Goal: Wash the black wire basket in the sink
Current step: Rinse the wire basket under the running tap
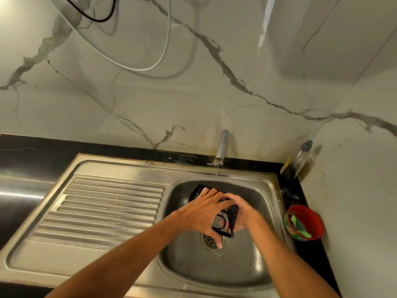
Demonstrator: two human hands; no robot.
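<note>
The black wire basket (233, 214) is held tilted over the steel sink bowl (253, 267), above the drain (211, 240). My left hand (200, 214) lies across its top and near side, fingers wrapped around the wires. My right hand (240, 214) grips its right side from beneath, fingers partly hidden behind the basket. A thin stream of water falls from the chrome tap (222, 147) just behind the basket. Most of the basket is covered by both hands.
A ribbed steel drainboard (107, 209) lies left of the bowl. A red tub with green scrubber (305, 222) sits on the black counter at right, a dish soap bottle (297, 161) in the back corner. Cables hang on the marble wall.
</note>
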